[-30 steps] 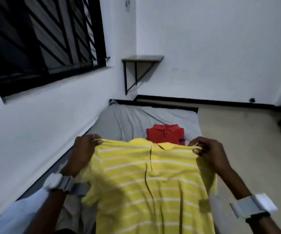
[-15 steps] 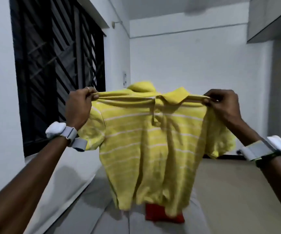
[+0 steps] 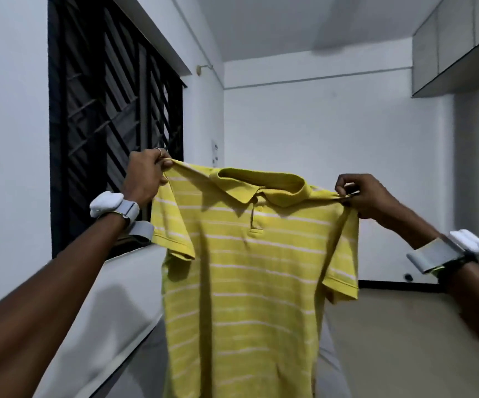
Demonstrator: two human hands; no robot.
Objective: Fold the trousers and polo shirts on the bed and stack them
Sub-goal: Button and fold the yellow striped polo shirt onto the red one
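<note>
Lifted: yellow striped polo shirt [image 3: 249,282] | left hand [image 3: 146,179], right hand [image 3: 367,196] pinch shoulders

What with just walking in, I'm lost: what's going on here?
A person holds a yellow striped polo up in the air, spread out by its shoulders. The left hand grips one shoulder and the right hand pinches the other. The polo hangs unfolded, its front towards the camera. No fold has been made in it yet.

Black window grille [image 3: 112,133] darkening left wall [image 3: 8,139]; overhead cabinets [image 3: 456,47] hanging upper right; black skirting [image 3: 390,284] running along beige floor [image 3: 405,340].
</note>
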